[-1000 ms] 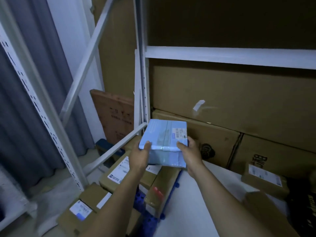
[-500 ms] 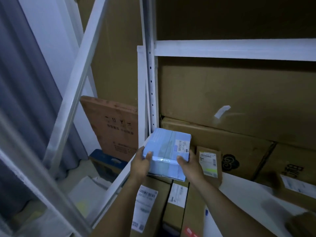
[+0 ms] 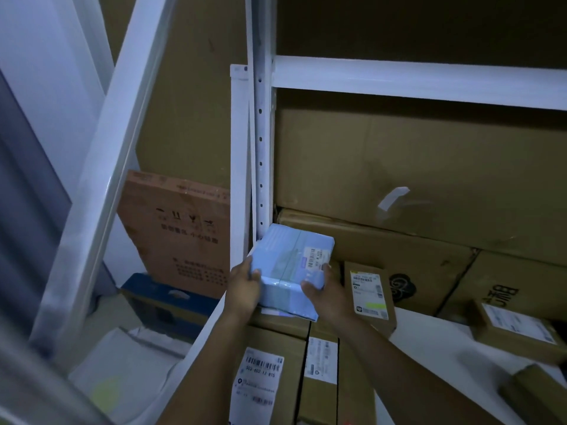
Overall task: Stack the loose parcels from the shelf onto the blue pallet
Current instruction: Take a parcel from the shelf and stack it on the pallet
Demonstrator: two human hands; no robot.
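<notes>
Your left hand [image 3: 244, 288] and right hand [image 3: 323, 294] clamp the light-blue parcel [image 3: 293, 265] from either side, beside the white shelf upright [image 3: 260, 148], apparently just above brown labelled cartons [image 3: 270, 369].

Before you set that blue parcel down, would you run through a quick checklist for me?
1. Both hands on the blue parcel: ok, left hand and right hand grip opposite sides.
2. Parcel level: not ok, it tilts toward the camera.
3. Clear of the white shelf upright: cannot tell, its far corner sits right at the post.
4. Landing spot: cannot tell, brown boxes lie beneath but the blue pallet is out of sight.
5. Label visible: ok, the barcode label faces up.
</notes>
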